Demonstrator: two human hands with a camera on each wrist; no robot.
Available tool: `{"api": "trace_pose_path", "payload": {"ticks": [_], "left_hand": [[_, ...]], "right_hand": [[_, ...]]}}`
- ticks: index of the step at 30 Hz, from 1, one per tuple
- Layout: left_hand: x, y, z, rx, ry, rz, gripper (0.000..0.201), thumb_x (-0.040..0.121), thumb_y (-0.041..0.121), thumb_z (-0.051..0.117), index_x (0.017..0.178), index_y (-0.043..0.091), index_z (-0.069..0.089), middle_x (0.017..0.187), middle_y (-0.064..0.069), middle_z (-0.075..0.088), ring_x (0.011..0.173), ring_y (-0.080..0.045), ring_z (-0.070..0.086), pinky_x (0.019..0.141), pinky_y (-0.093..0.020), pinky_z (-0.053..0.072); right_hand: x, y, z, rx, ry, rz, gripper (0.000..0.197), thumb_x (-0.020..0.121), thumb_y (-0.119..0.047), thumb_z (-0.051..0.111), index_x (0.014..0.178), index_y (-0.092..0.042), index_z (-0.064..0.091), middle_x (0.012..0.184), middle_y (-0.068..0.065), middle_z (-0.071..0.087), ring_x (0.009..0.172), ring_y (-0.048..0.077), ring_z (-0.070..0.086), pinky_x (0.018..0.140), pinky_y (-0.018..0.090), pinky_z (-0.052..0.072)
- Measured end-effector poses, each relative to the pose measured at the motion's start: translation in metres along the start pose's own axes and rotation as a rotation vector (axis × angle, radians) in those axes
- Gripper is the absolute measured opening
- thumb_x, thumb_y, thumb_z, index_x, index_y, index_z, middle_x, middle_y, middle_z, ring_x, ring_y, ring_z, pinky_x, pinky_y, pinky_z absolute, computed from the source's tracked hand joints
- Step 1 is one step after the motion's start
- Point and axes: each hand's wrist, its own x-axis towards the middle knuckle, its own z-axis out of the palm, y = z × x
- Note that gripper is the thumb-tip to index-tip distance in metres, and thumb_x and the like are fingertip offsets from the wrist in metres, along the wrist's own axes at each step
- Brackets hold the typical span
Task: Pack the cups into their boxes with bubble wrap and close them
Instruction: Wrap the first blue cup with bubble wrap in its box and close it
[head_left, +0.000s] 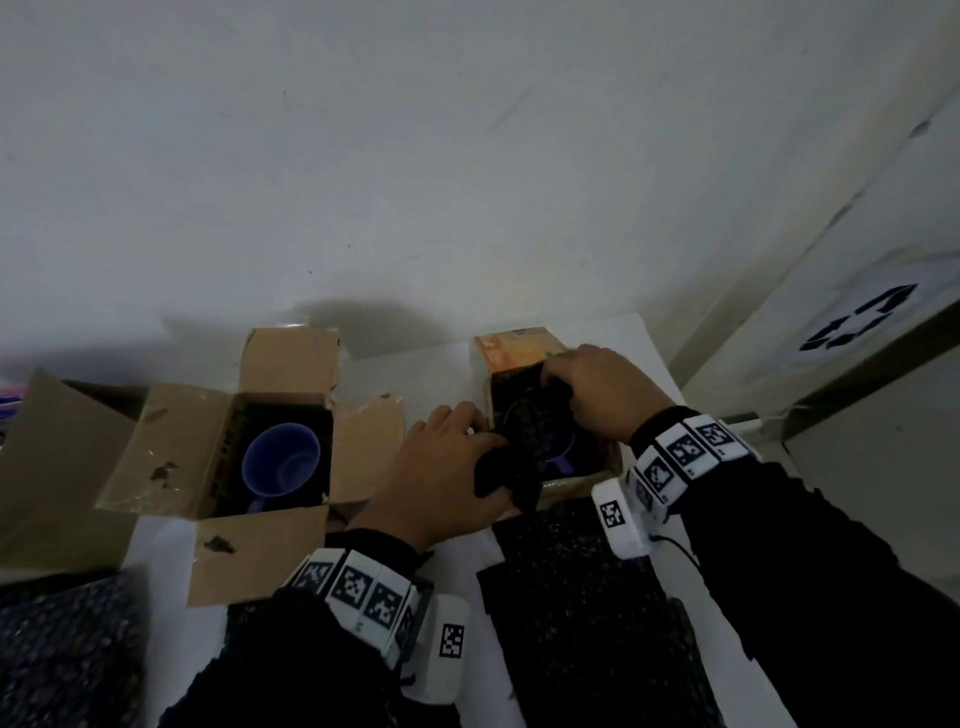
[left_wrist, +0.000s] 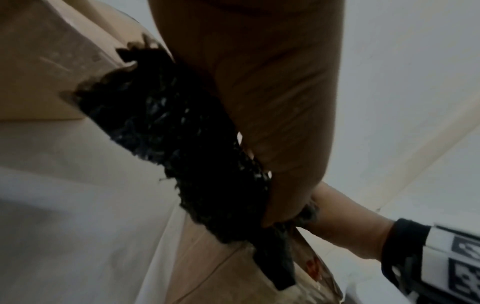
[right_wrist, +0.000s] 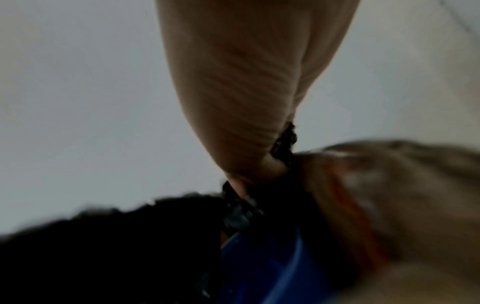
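Two open cardboard boxes stand on a white table. The left box (head_left: 176, 457) holds a bare blue cup (head_left: 280, 460) standing upright. The right box (head_left: 511, 348), with an orange printed flap, holds another blue cup (head_left: 563, 457) partly covered by black bubble wrap (head_left: 524, 431). My left hand (head_left: 441, 467) grips one end of that wrap at the box's near left corner. My right hand (head_left: 597, 389) pinches the wrap inside the box at its far side. In the left wrist view the black wrap (left_wrist: 182, 144) runs under my palm. The right wrist view shows the blue cup (right_wrist: 259, 267) below my fingers.
More black bubble wrap sheets (head_left: 582, 597) lie on the table in front of the right box, and another piece (head_left: 62, 649) lies at the lower left. A larger cardboard flap (head_left: 47, 467) stands at the far left. A grey wall rises behind the table.
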Motion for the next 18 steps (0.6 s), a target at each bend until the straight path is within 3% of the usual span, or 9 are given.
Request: {"api": "trace_pose_path", "payload": {"ticks": [2, 5, 7, 9, 11, 13, 15, 16, 18], "left_hand": [[0.001, -0.002, 0.001, -0.018, 0.015, 0.007, 0.047, 0.08, 0.049, 0.046, 0.112, 0.024, 0.07, 0.105, 0.003, 0.052, 0.091, -0.021, 0.048, 0.074, -0.037, 0.045], [0.001, -0.002, 0.007, -0.016, 0.05, 0.012, 0.043, 0.085, 0.043, 0.041, 0.104, 0.021, 0.073, 0.106, 0.001, 0.051, 0.09, -0.021, 0.045, 0.07, -0.039, 0.047], [-0.001, -0.001, 0.009, -0.034, 0.078, -0.027, 0.042, 0.087, 0.043, 0.041, 0.101, 0.021, 0.073, 0.111, 0.0, 0.047, 0.089, -0.02, 0.043, 0.067, -0.037, 0.046], [-0.002, 0.001, 0.009, -0.085, 0.078, -0.072, 0.034, 0.089, 0.038, 0.048, 0.105, 0.021, 0.073, 0.111, 0.0, 0.045, 0.079, -0.016, 0.044, 0.062, -0.031, 0.041], [-0.003, 0.002, 0.006, -0.115, 0.06, -0.091, 0.029, 0.089, 0.029, 0.057, 0.112, 0.02, 0.072, 0.107, 0.0, 0.051, 0.07, -0.015, 0.048, 0.06, -0.028, 0.039], [-0.003, 0.004, -0.002, -0.175, 0.077, -0.109, 0.028, 0.085, 0.026, 0.061, 0.11, 0.022, 0.072, 0.1, 0.003, 0.059, 0.075, -0.017, 0.058, 0.063, -0.03, 0.047], [-0.002, 0.007, -0.013, -0.289, 0.15, -0.15, 0.017, 0.08, 0.023, 0.065, 0.097, 0.027, 0.067, 0.093, 0.007, 0.063, 0.075, -0.011, 0.062, 0.066, -0.032, 0.053], [-0.002, 0.009, -0.018, -0.351, 0.179, -0.163, 0.015, 0.08, 0.019, 0.068, 0.091, 0.027, 0.062, 0.091, 0.009, 0.064, 0.071, -0.007, 0.063, 0.064, -0.031, 0.054], [0.002, 0.015, -0.026, -0.459, 0.216, -0.163, 0.021, 0.08, 0.012, 0.07, 0.087, 0.026, 0.056, 0.086, 0.01, 0.066, 0.064, -0.003, 0.064, 0.058, -0.029, 0.055]], "right_hand": [[-0.002, 0.007, 0.004, -0.119, 0.174, -0.036, 0.028, 0.068, -0.005, 0.053, 0.091, -0.016, 0.066, 0.085, 0.005, 0.065, 0.085, 0.032, 0.053, 0.068, 0.035, 0.031], [-0.01, 0.004, 0.016, -0.338, 0.103, 0.054, 0.016, 0.069, -0.019, 0.056, 0.08, -0.021, 0.068, 0.076, -0.002, 0.065, 0.093, 0.03, 0.05, 0.074, 0.039, 0.024], [-0.011, -0.003, 0.023, -0.326, -0.04, 0.111, 0.02, 0.076, -0.028, 0.051, 0.085, -0.02, 0.067, 0.086, 0.001, 0.065, 0.107, 0.03, 0.045, 0.081, 0.042, 0.02], [-0.011, -0.003, 0.026, -0.272, -0.083, 0.146, 0.022, 0.083, -0.028, 0.047, 0.092, -0.019, 0.065, 0.1, 0.005, 0.063, 0.117, 0.029, 0.038, 0.088, 0.045, 0.016], [-0.013, -0.001, 0.024, -0.242, -0.047, 0.153, 0.02, 0.083, -0.026, 0.051, 0.095, -0.021, 0.067, 0.107, 0.001, 0.064, 0.124, 0.028, 0.035, 0.092, 0.046, 0.013], [-0.022, 0.0, 0.018, -0.205, 0.091, 0.151, 0.019, 0.078, -0.025, 0.057, 0.093, -0.026, 0.07, 0.106, -0.007, 0.067, 0.127, 0.026, 0.039, 0.096, 0.046, 0.013], [-0.033, 0.0, 0.013, -0.014, 0.337, 0.145, 0.011, 0.079, -0.028, 0.059, 0.088, -0.029, 0.067, 0.1, -0.011, 0.067, 0.123, 0.023, 0.044, 0.096, 0.043, 0.017], [-0.04, -0.004, 0.008, 0.204, 0.402, 0.128, 0.01, 0.083, -0.033, 0.059, 0.091, -0.029, 0.064, 0.1, -0.012, 0.066, 0.119, 0.021, 0.046, 0.096, 0.041, 0.022], [-0.052, -0.016, -0.007, 0.78, 0.315, 0.092, 0.021, 0.089, -0.041, 0.063, 0.105, -0.028, 0.058, 0.106, -0.009, 0.063, 0.111, 0.015, 0.054, 0.094, 0.034, 0.041]]}}
